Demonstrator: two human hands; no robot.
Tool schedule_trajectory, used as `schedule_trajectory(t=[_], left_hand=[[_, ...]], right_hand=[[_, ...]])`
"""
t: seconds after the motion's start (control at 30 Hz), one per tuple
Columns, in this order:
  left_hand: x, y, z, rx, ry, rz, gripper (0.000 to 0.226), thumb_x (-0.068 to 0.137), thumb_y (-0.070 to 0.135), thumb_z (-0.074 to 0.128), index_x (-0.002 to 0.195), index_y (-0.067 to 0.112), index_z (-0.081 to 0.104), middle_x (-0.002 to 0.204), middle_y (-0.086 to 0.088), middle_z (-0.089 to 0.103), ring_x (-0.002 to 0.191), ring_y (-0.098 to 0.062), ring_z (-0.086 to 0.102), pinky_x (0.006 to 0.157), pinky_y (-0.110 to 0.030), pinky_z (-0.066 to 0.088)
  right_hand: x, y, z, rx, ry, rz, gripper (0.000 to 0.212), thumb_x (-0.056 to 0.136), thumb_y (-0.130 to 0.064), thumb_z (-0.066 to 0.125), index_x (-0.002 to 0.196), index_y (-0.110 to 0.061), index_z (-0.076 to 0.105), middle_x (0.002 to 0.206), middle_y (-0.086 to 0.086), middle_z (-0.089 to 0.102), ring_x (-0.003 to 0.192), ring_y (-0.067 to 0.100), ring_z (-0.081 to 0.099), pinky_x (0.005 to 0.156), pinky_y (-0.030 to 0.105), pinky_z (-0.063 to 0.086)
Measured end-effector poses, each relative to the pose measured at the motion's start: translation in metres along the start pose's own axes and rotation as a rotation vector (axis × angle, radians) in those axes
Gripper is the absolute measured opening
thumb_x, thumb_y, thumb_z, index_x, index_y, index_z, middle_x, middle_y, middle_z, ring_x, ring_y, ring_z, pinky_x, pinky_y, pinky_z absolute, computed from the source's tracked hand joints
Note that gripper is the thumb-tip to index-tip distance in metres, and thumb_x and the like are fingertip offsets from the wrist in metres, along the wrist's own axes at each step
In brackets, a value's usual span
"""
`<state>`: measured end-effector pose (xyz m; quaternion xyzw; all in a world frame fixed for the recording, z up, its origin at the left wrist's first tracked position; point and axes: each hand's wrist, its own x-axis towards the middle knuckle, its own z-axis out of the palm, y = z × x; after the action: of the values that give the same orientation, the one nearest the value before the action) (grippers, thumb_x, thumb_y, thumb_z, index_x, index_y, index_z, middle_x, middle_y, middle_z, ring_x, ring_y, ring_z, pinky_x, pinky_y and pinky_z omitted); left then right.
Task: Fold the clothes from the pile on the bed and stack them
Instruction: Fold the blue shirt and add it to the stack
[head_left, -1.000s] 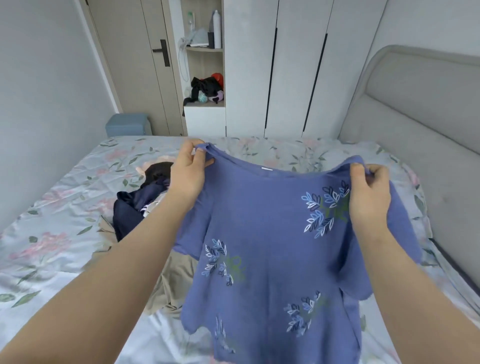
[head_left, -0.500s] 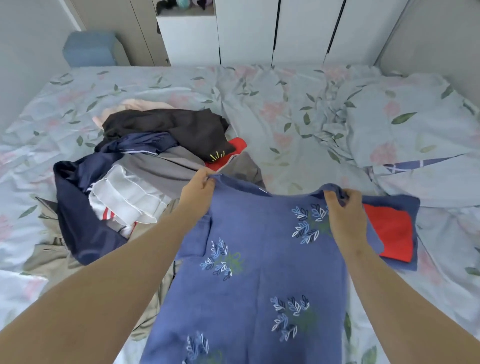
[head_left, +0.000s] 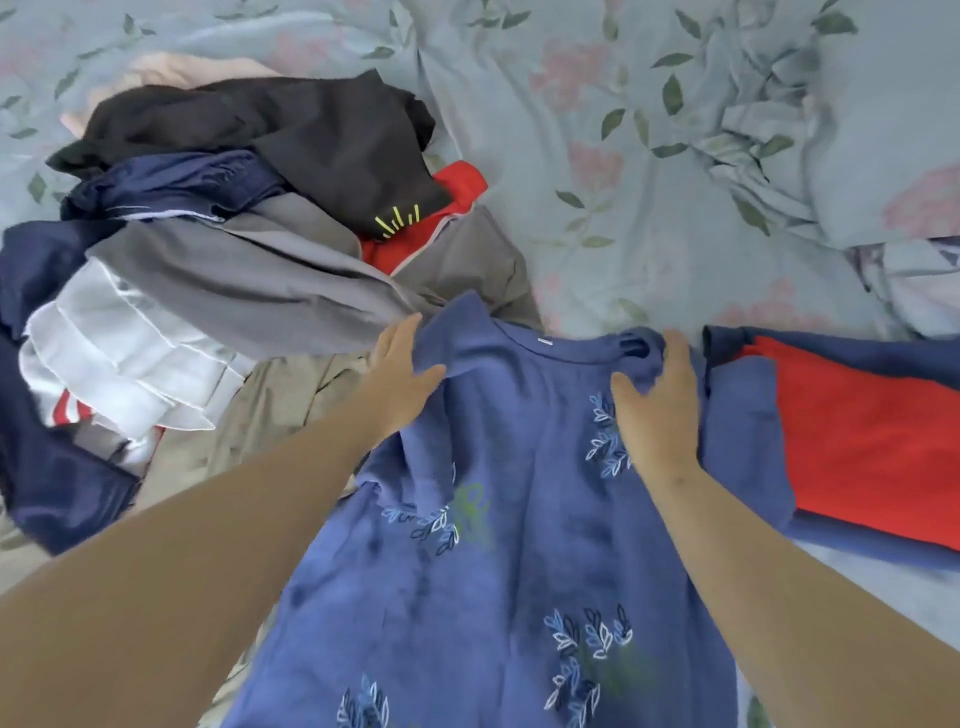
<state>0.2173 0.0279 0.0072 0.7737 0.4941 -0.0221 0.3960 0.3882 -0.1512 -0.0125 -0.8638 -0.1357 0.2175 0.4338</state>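
- Grip of the left hand (head_left: 402, 376): thumb over, fingers under one shoulder of the blue shirt (head_left: 519, 545), holding it.
- Grip of the right hand (head_left: 657, 410): fingers curled over the other shoulder, holding it.
- Shirt spreads print side up, lower centre, on the bed (head_left: 623, 156).
- Upper left: pile of clothes (head_left: 234, 249), against the shirt.
- Right edge: folded red and blue garment (head_left: 857, 441), touching a sleeve.

even soft light, faint shadows, slight blur, wide-angle warp at edges.
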Motion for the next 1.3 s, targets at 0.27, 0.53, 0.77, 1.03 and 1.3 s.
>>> schedule_trajectory(t=[0.27, 0.53, 0.77, 1.03, 1.3], left_hand=[[-0.042, -0.039, 0.027, 0.134, 0.231, -0.285, 0.038, 0.087, 0.036, 0.062, 0.116, 0.016, 0.048, 0.124, -0.01, 0.044, 0.116, -0.032, 0.043, 0.096, -0.043, 0.039], [-0.028, -0.061, 0.037, 0.126, 0.19, -0.255, 0.024, 0.092, 0.014, 0.044, 0.115, 0.011, 0.05, 0.128, -0.011, 0.048, 0.119, -0.031, 0.041, 0.1, -0.043, 0.035], [-0.039, -0.083, 0.022, 0.206, 0.069, -0.161, 0.032, 0.086, 0.011, 0.056, 0.117, 0.012, 0.051, 0.116, -0.009, 0.053, 0.105, -0.028, 0.05, 0.081, -0.03, 0.036], [-0.034, -0.095, -0.012, 0.19, 0.126, -0.187, 0.022, 0.088, 0.013, 0.059, 0.109, 0.015, 0.063, 0.088, -0.001, 0.063, 0.089, -0.023, 0.057, 0.067, -0.02, 0.029], [-0.034, -0.054, 0.012, 0.372, 0.151, -0.169, 0.045, 0.092, 0.032, 0.053, 0.135, 0.026, 0.041, 0.135, -0.007, 0.038, 0.123, -0.033, 0.039, 0.101, -0.043, 0.032]], right_hand=[[-0.032, 0.028, 0.062, -0.343, -0.626, 0.118, 0.058, 0.09, -0.018, 0.051, 0.144, -0.017, 0.03, 0.154, 0.003, 0.016, 0.142, 0.026, 0.014, 0.108, 0.038, 0.027], [-0.022, 0.035, 0.07, -0.399, -0.724, 0.22, 0.067, 0.086, -0.029, 0.057, 0.146, -0.024, 0.027, 0.158, 0.0, 0.004, 0.145, 0.026, 0.005, 0.114, 0.044, 0.023], [-0.078, -0.016, 0.116, -0.256, -0.373, -0.182, 0.053, 0.084, -0.031, 0.064, 0.131, -0.018, 0.045, 0.133, 0.002, 0.045, 0.119, 0.025, 0.042, 0.094, 0.039, 0.039], [-0.053, -0.019, 0.127, 0.086, -0.376, 0.102, 0.009, 0.087, -0.007, 0.055, 0.08, -0.013, 0.055, 0.073, -0.001, 0.052, 0.07, 0.018, 0.048, 0.06, 0.025, 0.033], [-0.034, 0.002, 0.092, 0.175, -0.468, 0.536, 0.03, 0.09, -0.039, 0.055, 0.106, -0.013, 0.053, 0.096, 0.006, 0.059, 0.083, 0.026, 0.061, 0.063, 0.03, 0.05]])
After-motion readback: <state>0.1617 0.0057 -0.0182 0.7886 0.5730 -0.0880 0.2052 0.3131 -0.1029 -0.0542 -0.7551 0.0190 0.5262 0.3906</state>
